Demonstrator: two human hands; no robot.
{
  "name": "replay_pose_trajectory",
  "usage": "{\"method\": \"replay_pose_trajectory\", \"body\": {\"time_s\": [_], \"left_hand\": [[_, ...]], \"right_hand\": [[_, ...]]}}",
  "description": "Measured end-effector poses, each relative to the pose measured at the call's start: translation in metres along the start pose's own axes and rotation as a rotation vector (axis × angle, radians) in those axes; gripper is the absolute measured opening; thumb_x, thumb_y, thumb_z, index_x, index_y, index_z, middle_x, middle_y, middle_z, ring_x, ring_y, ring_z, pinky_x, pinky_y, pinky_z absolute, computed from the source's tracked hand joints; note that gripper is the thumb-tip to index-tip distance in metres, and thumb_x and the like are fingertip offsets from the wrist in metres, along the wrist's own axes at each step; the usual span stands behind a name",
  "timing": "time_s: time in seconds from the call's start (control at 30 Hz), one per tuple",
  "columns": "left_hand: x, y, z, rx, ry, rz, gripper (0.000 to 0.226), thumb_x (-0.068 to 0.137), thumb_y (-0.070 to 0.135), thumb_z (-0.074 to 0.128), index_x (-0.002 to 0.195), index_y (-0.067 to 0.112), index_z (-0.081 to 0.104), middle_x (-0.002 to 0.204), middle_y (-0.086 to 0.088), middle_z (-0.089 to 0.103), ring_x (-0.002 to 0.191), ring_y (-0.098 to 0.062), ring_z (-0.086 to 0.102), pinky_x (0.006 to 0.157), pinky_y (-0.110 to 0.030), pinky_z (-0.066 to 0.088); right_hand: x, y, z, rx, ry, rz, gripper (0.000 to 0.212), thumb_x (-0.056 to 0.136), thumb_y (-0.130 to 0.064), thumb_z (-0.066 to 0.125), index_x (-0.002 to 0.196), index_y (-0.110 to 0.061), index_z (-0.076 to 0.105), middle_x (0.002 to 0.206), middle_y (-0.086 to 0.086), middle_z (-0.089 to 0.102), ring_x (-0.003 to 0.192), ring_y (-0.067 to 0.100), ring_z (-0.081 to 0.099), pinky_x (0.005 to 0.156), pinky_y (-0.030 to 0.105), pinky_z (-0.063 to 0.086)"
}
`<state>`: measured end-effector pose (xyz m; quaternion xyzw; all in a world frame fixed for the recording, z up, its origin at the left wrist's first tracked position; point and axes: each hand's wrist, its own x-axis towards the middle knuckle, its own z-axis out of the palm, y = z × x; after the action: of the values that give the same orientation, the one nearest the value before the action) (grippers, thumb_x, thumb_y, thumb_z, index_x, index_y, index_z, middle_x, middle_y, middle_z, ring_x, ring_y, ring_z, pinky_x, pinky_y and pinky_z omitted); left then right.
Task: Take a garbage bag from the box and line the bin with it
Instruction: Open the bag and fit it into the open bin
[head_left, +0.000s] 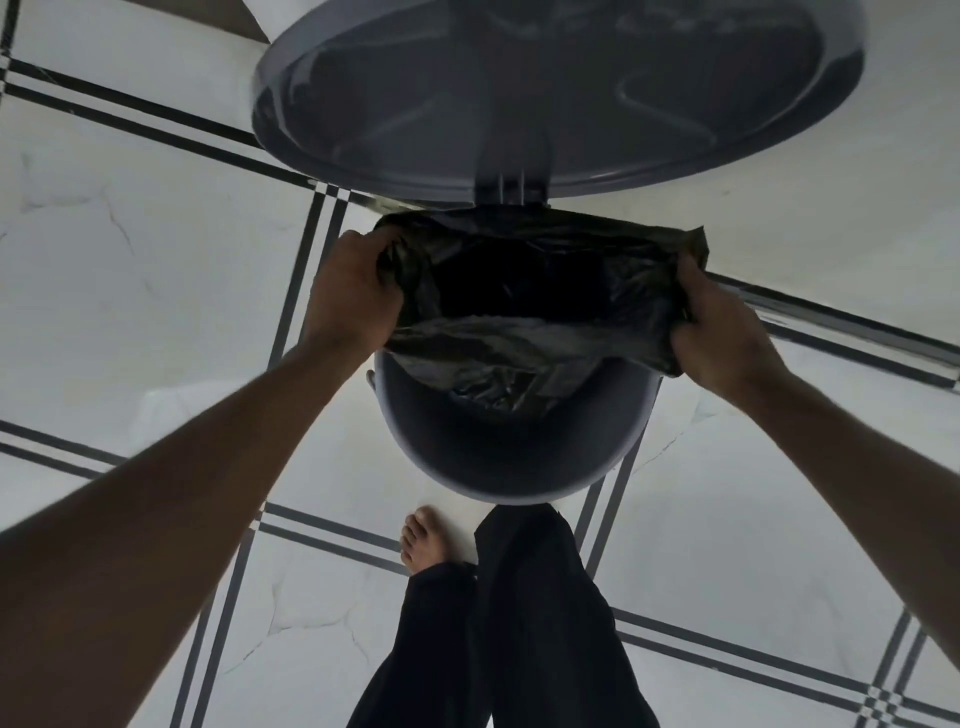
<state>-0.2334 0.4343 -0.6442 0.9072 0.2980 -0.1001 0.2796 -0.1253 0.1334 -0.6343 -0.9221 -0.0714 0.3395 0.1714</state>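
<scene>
My left hand (353, 291) and right hand (722, 332), fingers clamped on the garbage bag (519, 338), stretch its mouth wide above the bin (498, 462) rim, ready to fit over it.

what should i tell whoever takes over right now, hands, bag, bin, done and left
Left hand: gripping the left side of the black garbage bag mouth.
Right hand: gripping the right side of the mouth.
Bag: out of the box, held open above the grey bin, its lower part hanging inside. The lid stands open behind it.
Done: bag taken and opened, partly lowered in.
Left: fold the bag's edge over the bin's rim all around; the near rim is still bare. The box is not in view.
</scene>
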Motion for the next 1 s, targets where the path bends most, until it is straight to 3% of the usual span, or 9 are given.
{"method": "replay_pose_trajectory", "body": {"time_s": [0.2, 0.33, 0.47, 0.6, 0.7, 0.8, 0.87, 0.93, 1.0], "left_hand": [[0.021, -0.001, 0.006, -0.151, -0.076, -0.252, 0.056, 0.080, -0.002, 0.041, 0.118, 0.027, 0.069, 0.121, -0.001, 0.069, 0.113, -0.025, 0.060, 0.089, -0.027, 0.045], [0.031, -0.003, 0.006, -0.346, -0.076, -0.299, 0.054, 0.074, 0.001, 0.037, 0.096, 0.035, 0.072, 0.098, -0.002, 0.071, 0.092, -0.022, 0.065, 0.081, -0.035, 0.053], [0.030, 0.008, 0.005, -0.409, 0.073, -0.262, 0.037, 0.075, 0.006, 0.034, 0.087, 0.019, 0.066, 0.082, 0.000, 0.065, 0.077, -0.018, 0.058, 0.075, -0.040, 0.055], [0.012, 0.011, 0.000, -0.354, 0.060, -0.215, 0.057, 0.075, 0.009, 0.035, 0.110, 0.035, 0.072, 0.090, 0.008, 0.070, 0.086, -0.012, 0.062, 0.078, -0.028, 0.051], [0.015, 0.002, 0.001, -0.440, -0.017, -0.324, 0.055, 0.078, 0.002, 0.042, 0.108, 0.033, 0.075, 0.088, 0.006, 0.073, 0.091, -0.016, 0.068, 0.085, -0.031, 0.056], [0.025, 0.000, 0.003, -0.562, -0.117, -0.586, 0.026, 0.086, 0.006, 0.057, 0.097, 0.018, 0.077, 0.077, -0.003, 0.067, 0.074, -0.022, 0.066, 0.070, -0.031, 0.056], [0.023, -0.001, 0.004, -0.597, -0.156, -0.688, 0.013, 0.088, 0.011, 0.062, 0.087, 0.015, 0.074, 0.067, -0.003, 0.057, 0.057, -0.019, 0.055, 0.052, -0.024, 0.047], [0.015, -0.006, 0.003, -0.541, -0.120, -0.649, 0.019, 0.085, 0.010, 0.059, 0.074, 0.019, 0.071, 0.061, -0.002, 0.051, 0.053, -0.019, 0.045, 0.046, -0.021, 0.036], [-0.001, -0.009, 0.002, -0.410, -0.070, -0.538, 0.025, 0.083, 0.010, 0.053, 0.078, 0.023, 0.074, 0.062, 0.002, 0.057, 0.055, -0.016, 0.049, 0.050, -0.020, 0.038]], "right_hand": [[0.029, 0.013, 0.000, 0.117, -0.043, 0.104, 0.061, 0.076, -0.008, 0.045, 0.131, -0.030, 0.057, 0.108, 0.007, 0.069, 0.096, 0.030, 0.062, 0.078, 0.035, 0.049], [0.049, 0.060, 0.018, 0.113, -0.204, 0.031, 0.065, 0.072, -0.035, 0.039, 0.134, -0.046, 0.051, 0.127, 0.005, 0.066, 0.115, 0.033, 0.063, 0.095, 0.050, 0.053], [0.021, 0.029, -0.003, 0.166, -0.086, 0.011, 0.073, 0.078, -0.016, 0.045, 0.140, -0.054, 0.039, 0.125, 0.004, 0.067, 0.112, 0.033, 0.063, 0.093, 0.053, 0.053], [0.019, 0.023, -0.011, 0.153, -0.064, -0.037, 0.090, 0.085, -0.002, 0.044, 0.155, -0.046, 0.008, 0.130, 0.010, 0.060, 0.109, 0.035, 0.059, 0.089, 0.052, 0.053], [0.026, 0.022, -0.015, 0.106, -0.094, -0.018, 0.091, 0.089, 0.003, 0.042, 0.158, -0.040, 0.001, 0.121, 0.013, 0.055, 0.104, 0.033, 0.055, 0.086, 0.041, 0.045], [0.032, 0.016, -0.011, 0.219, -0.097, 0.040, 0.080, 0.090, 0.002, 0.039, 0.155, -0.041, 0.022, 0.123, 0.012, 0.059, 0.107, 0.030, 0.057, 0.085, 0.034, 0.049], [0.031, 0.015, -0.002, 0.269, -0.177, 0.134, 0.055, 0.092, 0.007, 0.034, 0.126, -0.031, 0.055, 0.088, 0.006, 0.058, 0.072, 0.019, 0.052, 0.056, 0.022, 0.043], [0.021, 0.020, 0.006, 0.216, -0.255, 0.215, 0.038, 0.090, 0.009, 0.031, 0.098, -0.013, 0.062, 0.066, 0.006, 0.042, 0.054, 0.017, 0.033, 0.048, 0.023, 0.023], [0.011, 0.028, 0.011, 0.236, -0.241, 0.235, 0.032, 0.089, 0.010, 0.035, 0.091, -0.006, 0.064, 0.060, 0.006, 0.037, 0.052, 0.017, 0.028, 0.050, 0.025, 0.019]]}}
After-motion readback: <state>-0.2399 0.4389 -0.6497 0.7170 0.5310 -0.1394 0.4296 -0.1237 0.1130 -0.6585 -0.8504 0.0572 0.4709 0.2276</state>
